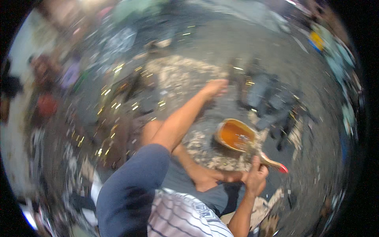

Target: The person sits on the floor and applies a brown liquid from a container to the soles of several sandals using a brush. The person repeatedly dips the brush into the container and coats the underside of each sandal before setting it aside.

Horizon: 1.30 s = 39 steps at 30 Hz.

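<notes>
Your right hand (256,177) is closed around a brush (271,161), its red-tipped handle toward three o'clock. From that hand, the tub (249,128) of amber liquid (233,133) sits near, at eleven. Your left hand (216,87) lies beyond; blur hides its grip.

The amber liquid (235,134) looks glossy, the brush handle (273,163) smooth (seemingly wood), the floor (244,37) matt.
</notes>
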Each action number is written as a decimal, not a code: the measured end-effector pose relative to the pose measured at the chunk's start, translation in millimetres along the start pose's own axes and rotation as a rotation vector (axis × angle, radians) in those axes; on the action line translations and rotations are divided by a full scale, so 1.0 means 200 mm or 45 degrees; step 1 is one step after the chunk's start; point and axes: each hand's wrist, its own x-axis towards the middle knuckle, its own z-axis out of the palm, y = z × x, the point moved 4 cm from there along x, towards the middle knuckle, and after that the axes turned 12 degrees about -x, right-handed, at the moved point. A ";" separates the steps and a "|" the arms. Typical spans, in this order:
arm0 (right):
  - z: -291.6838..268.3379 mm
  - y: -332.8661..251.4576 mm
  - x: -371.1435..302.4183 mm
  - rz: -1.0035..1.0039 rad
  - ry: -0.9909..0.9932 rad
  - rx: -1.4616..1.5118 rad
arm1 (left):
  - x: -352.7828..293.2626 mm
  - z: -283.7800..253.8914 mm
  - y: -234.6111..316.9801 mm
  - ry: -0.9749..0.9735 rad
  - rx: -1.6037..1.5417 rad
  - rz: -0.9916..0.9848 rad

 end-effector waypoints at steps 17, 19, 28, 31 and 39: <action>0.26 -0.02 0.38 -0.513 -0.254 -0.583 | -2.18 -1.56 1.12 1.567 1.487 0.322; 0.38 0.13 0.59 -0.737 -0.049 -0.919 | -2.01 -1.07 1.07 1.129 1.219 0.759; 0.16 -0.02 0.52 -0.981 0.047 -0.542 | -2.02 -0.27 0.27 0.525 1.157 0.176; -0.09 0.10 0.52 -0.913 -0.042 -1.472 | -1.98 -0.27 0.22 0.358 1.823 0.690; -0.40 -0.35 0.30 -0.637 0.324 0.204 | -1.83 -0.18 0.34 0.431 1.608 0.744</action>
